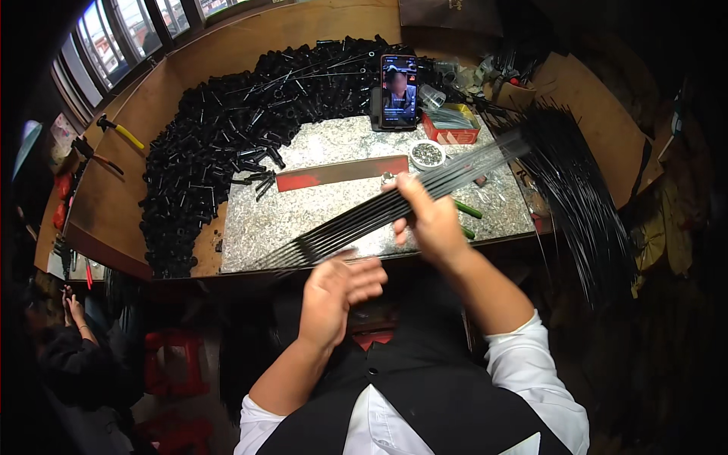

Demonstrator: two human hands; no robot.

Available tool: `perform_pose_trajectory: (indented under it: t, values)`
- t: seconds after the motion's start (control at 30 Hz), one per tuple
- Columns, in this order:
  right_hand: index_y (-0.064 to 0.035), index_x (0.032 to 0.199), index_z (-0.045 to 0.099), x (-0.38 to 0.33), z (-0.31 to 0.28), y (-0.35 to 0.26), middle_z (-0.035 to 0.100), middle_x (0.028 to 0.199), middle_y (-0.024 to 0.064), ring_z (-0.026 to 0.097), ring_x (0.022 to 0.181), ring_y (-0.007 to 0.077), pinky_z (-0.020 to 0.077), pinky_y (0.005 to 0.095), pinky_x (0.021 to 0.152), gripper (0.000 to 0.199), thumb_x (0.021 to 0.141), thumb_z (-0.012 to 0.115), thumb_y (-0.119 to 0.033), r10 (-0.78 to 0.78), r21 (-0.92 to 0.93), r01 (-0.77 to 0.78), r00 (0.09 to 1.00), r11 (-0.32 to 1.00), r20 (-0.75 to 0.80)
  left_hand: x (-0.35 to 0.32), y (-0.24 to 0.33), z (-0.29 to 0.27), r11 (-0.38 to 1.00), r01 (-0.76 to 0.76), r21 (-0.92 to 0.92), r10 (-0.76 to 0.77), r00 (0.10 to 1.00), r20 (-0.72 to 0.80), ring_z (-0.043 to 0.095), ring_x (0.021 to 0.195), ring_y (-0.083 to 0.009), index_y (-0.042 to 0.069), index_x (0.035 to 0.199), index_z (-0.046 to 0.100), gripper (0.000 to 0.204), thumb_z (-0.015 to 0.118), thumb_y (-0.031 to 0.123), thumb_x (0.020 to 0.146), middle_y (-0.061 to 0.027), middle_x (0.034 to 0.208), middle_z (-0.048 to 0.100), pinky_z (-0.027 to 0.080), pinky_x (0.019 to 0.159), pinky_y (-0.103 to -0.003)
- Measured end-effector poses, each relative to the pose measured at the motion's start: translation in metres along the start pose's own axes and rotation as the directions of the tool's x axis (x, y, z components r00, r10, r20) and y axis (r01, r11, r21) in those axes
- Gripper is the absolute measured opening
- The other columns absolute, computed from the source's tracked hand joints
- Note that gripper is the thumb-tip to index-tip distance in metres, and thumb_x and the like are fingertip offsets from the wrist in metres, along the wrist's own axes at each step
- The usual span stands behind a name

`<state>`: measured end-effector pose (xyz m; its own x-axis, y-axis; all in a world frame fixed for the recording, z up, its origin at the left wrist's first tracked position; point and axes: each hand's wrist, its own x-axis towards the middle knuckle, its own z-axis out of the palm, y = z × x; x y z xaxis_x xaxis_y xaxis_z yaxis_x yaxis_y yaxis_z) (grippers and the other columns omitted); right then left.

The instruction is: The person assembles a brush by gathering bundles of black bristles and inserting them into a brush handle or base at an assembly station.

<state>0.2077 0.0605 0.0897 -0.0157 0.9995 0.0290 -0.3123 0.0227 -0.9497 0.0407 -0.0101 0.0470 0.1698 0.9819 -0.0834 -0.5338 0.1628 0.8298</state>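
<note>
A fan of thin black rods (356, 218), held in my right hand (436, 224), slants across the front of a speckled stone slab (318, 148). Its upper right end is smeared by motion. Below the rods' lower part is my left hand (330, 292), palm turned up, fingers stretched and apart. It looks empty, and I cannot tell whether it touches the rods. Green handles (468, 209) of a tool show just right of my right hand. Behind the rods lie a long red-and-grey bar (341, 173) and a white bowl (414, 161) of small metal pieces.
Black tubular parts (227, 121) are heaped left and behind. A phone (399, 91) stands beside a red box (451, 137). More black rods (576, 197) hang over the right edge. A yellow-handled hammer (121, 133) rests at left. Another person's hand (74, 309) and red stools (173, 362) show lower left.
</note>
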Motion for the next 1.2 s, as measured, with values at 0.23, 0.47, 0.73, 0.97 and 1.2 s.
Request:
perform_pose_trajectory:
  t: [0.23,0.47,0.73,0.97,1.2]
  values:
    - [-0.002,0.085,0.063,0.002,-0.013,-0.055,0.057,0.066,0.0024,0.051,0.046,0.0073,0.0389,0.0217,0.04,0.019,0.09,0.061,-0.02,0.042,-0.48,0.155,0.926,0.863,0.376,-0.03,0.02,-0.006,0.911,-0.152,0.383,0.122,0.987,0.104,0.044,0.041,-0.0046,-0.001,0.076,0.059,0.037,0.058,0.032,0.093,-0.0023,0.052,0.052,0.034,0.039,-0.019]
    - [0.0034,0.084,0.062,-0.005,-0.009,0.015,0.061,0.076,0.0254,0.06,0.076,0.0412,0.0472,0.045,0.07,0.039,0.087,0.063,-0.035,-0.016,-0.546,0.58,0.694,0.604,0.719,-0.02,0.039,0.0,0.855,-0.315,0.412,0.327,0.944,0.041,0.041,0.045,-0.0037,-0.001,0.078,0.059,0.027,0.062,0.022,0.092,0.0004,0.055,0.049,0.028,0.042,-0.019]
    - [0.0056,0.071,0.058,-0.022,-0.003,0.046,0.054,0.059,0.0236,0.056,0.057,0.0393,0.0461,0.0427,0.056,0.048,0.088,0.061,-0.039,0.259,-0.6,0.46,0.609,0.655,0.75,-0.016,0.059,0.0,0.758,-0.456,0.466,0.482,0.873,0.071,0.037,0.044,-0.0025,-0.001,0.079,0.059,0.025,0.06,0.02,0.093,0.0015,0.056,0.048,0.026,0.041,-0.018]
    - [0.0036,0.075,0.058,-0.029,0.006,0.035,0.058,0.066,0.0216,0.059,0.064,0.0365,0.0469,0.0424,0.062,0.039,0.09,0.059,-0.033,0.208,-0.54,0.498,0.575,0.679,0.791,-0.004,0.08,0.01,0.628,-0.565,0.535,0.564,0.804,0.188,0.038,0.05,-0.0014,-0.001,0.089,0.06,0.024,0.061,0.023,0.093,0.0025,0.064,0.05,0.027,0.045,-0.017]
    - [0.0017,0.083,0.056,-0.036,0.009,0.041,0.061,0.071,0.0176,0.061,0.067,0.0321,0.0482,0.0402,0.066,0.034,0.091,0.057,-0.032,0.236,-0.518,0.439,0.551,0.734,0.801,0.01,0.091,0.039,0.761,-0.559,0.33,0.424,0.813,0.4,0.06,0.103,-0.0219,0.0,0.129,0.042,0.043,0.059,0.006,0.09,-0.0138,0.112,0.06,0.047,0.09,-0.032]
